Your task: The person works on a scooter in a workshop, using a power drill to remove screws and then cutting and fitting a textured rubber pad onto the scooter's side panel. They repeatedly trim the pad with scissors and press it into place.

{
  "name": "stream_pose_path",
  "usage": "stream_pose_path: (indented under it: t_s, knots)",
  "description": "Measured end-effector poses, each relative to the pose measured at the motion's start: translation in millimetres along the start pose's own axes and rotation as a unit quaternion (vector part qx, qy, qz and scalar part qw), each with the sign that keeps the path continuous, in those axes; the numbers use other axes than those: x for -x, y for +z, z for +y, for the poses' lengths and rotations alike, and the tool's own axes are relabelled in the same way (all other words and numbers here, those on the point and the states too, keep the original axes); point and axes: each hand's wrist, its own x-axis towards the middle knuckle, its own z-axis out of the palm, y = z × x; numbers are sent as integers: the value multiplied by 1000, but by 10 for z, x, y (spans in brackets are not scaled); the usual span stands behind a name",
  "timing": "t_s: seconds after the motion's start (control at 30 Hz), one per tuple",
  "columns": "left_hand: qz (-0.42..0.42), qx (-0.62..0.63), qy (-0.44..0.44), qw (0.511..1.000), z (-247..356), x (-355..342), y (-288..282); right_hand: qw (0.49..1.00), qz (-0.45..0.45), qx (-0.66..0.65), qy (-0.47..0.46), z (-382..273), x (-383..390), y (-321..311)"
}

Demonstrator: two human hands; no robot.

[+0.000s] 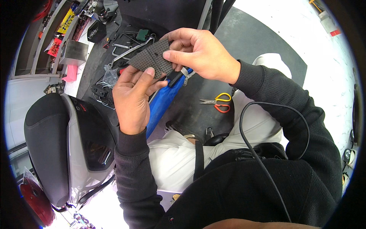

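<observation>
Left hand (133, 97), right hand (206, 53) both clamped on dark-grey dimpled flat sheet (148, 57); yellow-and-red-handled metal scissors (216, 102) nearer, to right.

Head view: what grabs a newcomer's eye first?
Probably the dark dotted pad at upper centre, pinched between the left hand at its lower edge and the right hand at its right side. Next, the scissors with one yellow and one red handle, lying on the dark floor right of centre. Then the big black seat filling the left side.
</observation>
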Motion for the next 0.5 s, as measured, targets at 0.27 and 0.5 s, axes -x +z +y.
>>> stream_pose_path:
  t_s: [0.27,0.5]
  knots:
    - [-9,-2,-9,1000,-15,-2,7,1000,0,9,-1,16,4,-11]
    - [-8,-9,-18,1000,-17,3,10,1000,-3,26,-3,3,15,-24]
